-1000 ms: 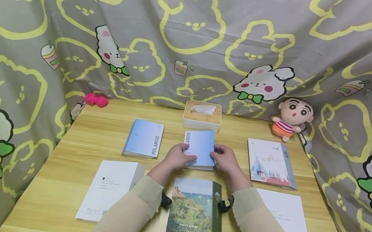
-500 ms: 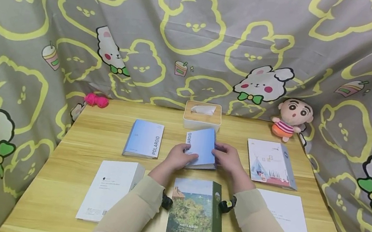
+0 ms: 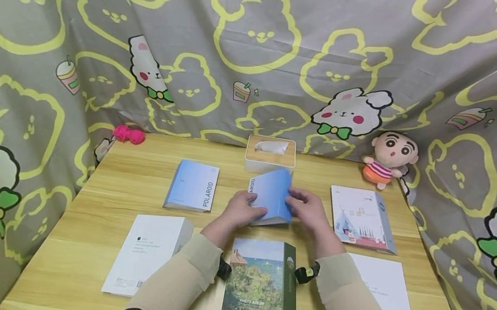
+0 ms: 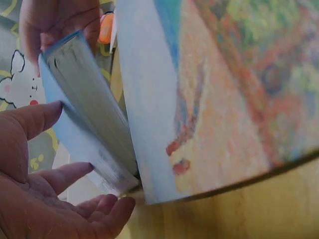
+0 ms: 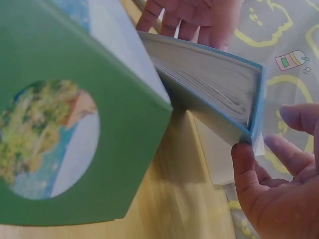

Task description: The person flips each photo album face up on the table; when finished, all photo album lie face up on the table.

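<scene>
Both hands are on a blue photo album [image 3: 271, 197] marked POLAROID, behind the middle of the table. My left hand [image 3: 241, 208] holds its left side, the thumb lying on the front cover. At the opposite edge my right hand [image 3: 309, 213] grips the spine side with curled fingers. The album leans, its right side higher than its left. Its page block shows between the covers in both wrist views, and fingertips of the left hand [image 4: 45, 184] touch a cover. In the right wrist view, a digit of the right hand [image 5: 279, 194] meets the corner by the spine.
A green photo album [image 3: 254, 287] lies between the forearms. Another POLAROID album [image 3: 192, 187] and a white album [image 3: 148, 254] lie left, an illustrated album [image 3: 360, 217] and white album [image 3: 385, 298] right. Behind stand a tissue box [image 3: 271, 155], doll [image 3: 389, 158] and pink object [image 3: 128, 133].
The held album has tilted and turned slightly, its right side rising and its far end shifting back. The right hand has moved a little right and up with it; the left has shifted slightly right.
</scene>
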Available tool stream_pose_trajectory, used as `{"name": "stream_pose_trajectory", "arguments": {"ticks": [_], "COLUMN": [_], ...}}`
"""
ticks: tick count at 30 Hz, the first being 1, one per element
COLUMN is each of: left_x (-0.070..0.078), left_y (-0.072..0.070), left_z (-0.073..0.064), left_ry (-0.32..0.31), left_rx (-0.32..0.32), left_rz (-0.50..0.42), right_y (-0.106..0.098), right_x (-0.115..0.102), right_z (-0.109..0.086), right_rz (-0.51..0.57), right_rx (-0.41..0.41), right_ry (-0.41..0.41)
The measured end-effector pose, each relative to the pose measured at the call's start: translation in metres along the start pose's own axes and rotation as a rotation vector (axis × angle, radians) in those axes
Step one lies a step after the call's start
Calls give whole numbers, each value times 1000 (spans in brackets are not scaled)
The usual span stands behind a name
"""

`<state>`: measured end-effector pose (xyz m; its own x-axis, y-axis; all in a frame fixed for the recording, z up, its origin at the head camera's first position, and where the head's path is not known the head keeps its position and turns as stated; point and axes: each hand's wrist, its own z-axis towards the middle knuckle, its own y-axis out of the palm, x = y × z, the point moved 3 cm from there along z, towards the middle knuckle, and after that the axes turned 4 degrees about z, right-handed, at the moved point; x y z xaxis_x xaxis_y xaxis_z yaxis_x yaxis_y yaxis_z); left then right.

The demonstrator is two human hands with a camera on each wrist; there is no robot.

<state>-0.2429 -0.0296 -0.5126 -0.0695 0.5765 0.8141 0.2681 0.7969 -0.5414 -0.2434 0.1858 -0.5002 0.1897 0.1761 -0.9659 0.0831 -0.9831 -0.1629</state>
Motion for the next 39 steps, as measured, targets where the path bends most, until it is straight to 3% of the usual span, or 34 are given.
{"name": "stream_pose_trajectory", "arguments": {"ticks": [8, 28, 36, 39], "left_x": [4, 25, 30, 29], "left_y": [0, -1, -4, -4], "left_z": [2, -4, -6, -7], "left_ry": [27, 131, 192, 176], "left_rx": [-9, 11, 19, 4], "left_rz": [-3, -136, -196, -221], "right_y": [3, 8, 13, 14], "right_x": [-5, -9, -17, -17], "right_z": [-1, -2, -6, -6], "right_rz": [13, 70, 69, 81], "right_rx": [-3, 12, -28, -54], "right_ry": [-34, -40, -88, -103]}}
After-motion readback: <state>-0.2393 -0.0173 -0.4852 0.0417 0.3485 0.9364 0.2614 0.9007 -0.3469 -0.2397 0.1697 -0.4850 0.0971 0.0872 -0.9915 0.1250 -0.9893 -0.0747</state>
